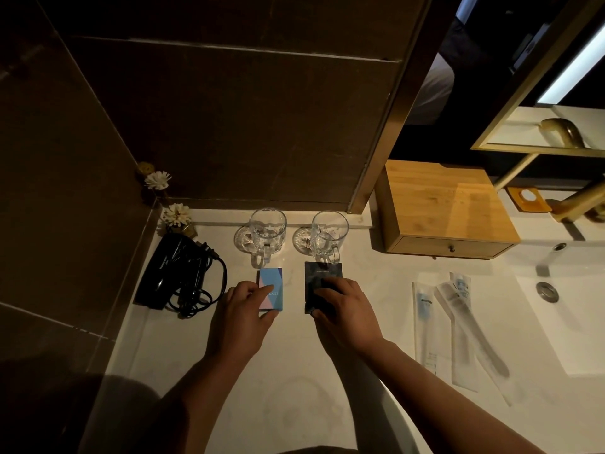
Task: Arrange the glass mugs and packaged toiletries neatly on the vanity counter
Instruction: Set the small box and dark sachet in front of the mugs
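Two clear glass mugs stand side by side near the back wall, the left mug (267,229) and the right mug (328,233), each on a glass coaster with its handle facing me. In front of the left mug lies a small blue and pink box (271,285); my left hand (244,311) grips its near end between thumb and fingers. A dark packet (322,273) lies in front of the right mug, and my right hand (342,306) rests on its near half, holding it flat. Two clear-wrapped toothbrush packs (458,326) lie apart to the right.
A black hair dryer (173,273) with coiled cord sits at the left. White flower ornaments (176,216) stand in the back left corner. A wooden drawer box (448,208) is at the back right. The sink basin (563,309) and gold tap (576,204) lie at the right.
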{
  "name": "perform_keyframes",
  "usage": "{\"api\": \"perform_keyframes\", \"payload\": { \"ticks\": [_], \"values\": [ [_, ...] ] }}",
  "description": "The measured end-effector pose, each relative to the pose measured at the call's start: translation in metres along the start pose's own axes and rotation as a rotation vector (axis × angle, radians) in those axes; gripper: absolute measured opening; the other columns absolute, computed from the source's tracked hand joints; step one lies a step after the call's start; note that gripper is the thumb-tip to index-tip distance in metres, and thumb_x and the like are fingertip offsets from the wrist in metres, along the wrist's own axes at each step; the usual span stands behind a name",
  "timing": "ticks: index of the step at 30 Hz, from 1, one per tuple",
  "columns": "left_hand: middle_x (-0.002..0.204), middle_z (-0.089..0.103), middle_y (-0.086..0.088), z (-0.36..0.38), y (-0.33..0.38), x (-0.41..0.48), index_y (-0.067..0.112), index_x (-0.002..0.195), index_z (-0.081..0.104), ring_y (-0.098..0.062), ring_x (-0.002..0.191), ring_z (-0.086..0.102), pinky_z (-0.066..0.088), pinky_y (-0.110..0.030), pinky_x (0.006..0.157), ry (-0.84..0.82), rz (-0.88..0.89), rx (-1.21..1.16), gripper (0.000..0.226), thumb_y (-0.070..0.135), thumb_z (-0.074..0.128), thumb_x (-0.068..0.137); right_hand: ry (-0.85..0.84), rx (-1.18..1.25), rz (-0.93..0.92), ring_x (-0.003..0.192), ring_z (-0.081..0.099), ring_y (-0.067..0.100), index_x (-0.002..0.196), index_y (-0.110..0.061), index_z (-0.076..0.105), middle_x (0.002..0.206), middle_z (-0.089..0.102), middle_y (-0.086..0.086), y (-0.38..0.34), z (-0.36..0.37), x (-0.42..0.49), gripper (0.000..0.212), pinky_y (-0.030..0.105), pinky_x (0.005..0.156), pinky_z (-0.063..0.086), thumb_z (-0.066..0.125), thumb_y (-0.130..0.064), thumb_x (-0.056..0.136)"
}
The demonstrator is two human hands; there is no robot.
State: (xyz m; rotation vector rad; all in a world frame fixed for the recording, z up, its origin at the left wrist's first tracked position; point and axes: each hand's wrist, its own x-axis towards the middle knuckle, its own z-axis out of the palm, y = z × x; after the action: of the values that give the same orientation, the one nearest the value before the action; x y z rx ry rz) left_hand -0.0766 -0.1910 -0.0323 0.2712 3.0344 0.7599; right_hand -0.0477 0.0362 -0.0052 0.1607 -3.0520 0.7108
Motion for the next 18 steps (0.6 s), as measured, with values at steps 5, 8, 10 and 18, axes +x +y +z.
{"api": "perform_keyframes", "payload": {
  "ticks": [5, 8, 10, 18],
  "values": [
    [0.116, 0.063, -0.003, 0.0002, 0.0, -0.0021, 0.024, 0.123, 0.065, -0.024, 0.102, 0.058, 0.059, -0.039, 0.071, 0.009, 0.006, -0.012, 0.053, 0.032, 0.085, 0.074, -0.003, -0.007, -0.007, 0.122, 0.049, 0.027, 0.125, -0.021, 0.065, 0.138, 0.056, 0.004, 0.0002, -0.0002, 0.0012, 0.04, 0.036, 0.096, 0.046, 0.069, -0.036, 0.088],
    [0.115, 0.064, -0.003, -0.0009, 0.0006, -0.0016, 0.025, 0.122, 0.066, -0.025, 0.1, 0.058, 0.057, -0.038, 0.07, 0.013, 0.017, -0.012, 0.053, 0.032, 0.085, 0.073, -0.007, -0.012, -0.005, 0.123, 0.048, 0.026, 0.125, -0.021, 0.064, 0.138, 0.056, 0.003, 0.0002, -0.0004, 0.0022, 0.04, 0.036, 0.097, 0.045, 0.068, -0.036, 0.088],
    [0.115, 0.064, -0.003, -0.0012, 0.0004, -0.0016, 0.025, 0.122, 0.065, -0.025, 0.1, 0.058, 0.057, -0.038, 0.069, 0.02, 0.016, -0.013, 0.053, 0.032, 0.086, 0.073, -0.004, -0.012, -0.003, 0.123, 0.049, 0.026, 0.125, -0.022, 0.064, 0.138, 0.056, 0.003, 0.0004, -0.0001, 0.0024, 0.04, 0.035, 0.097, 0.046, 0.068, -0.037, 0.088],
    [0.117, 0.063, -0.004, -0.0039, 0.0002, -0.0046, 0.024, 0.132, 0.056, -0.026, 0.101, 0.058, 0.058, -0.041, 0.074, 0.026, 0.004, -0.021, 0.067, 0.033, 0.085, 0.073, 0.03, 0.038, 0.024, 0.127, 0.042, 0.022, 0.127, -0.021, 0.062, 0.139, 0.054, 0.001, 0.005, -0.0002, 0.0002, 0.042, 0.033, 0.099, 0.043, 0.065, -0.04, 0.089]
  ]
}}
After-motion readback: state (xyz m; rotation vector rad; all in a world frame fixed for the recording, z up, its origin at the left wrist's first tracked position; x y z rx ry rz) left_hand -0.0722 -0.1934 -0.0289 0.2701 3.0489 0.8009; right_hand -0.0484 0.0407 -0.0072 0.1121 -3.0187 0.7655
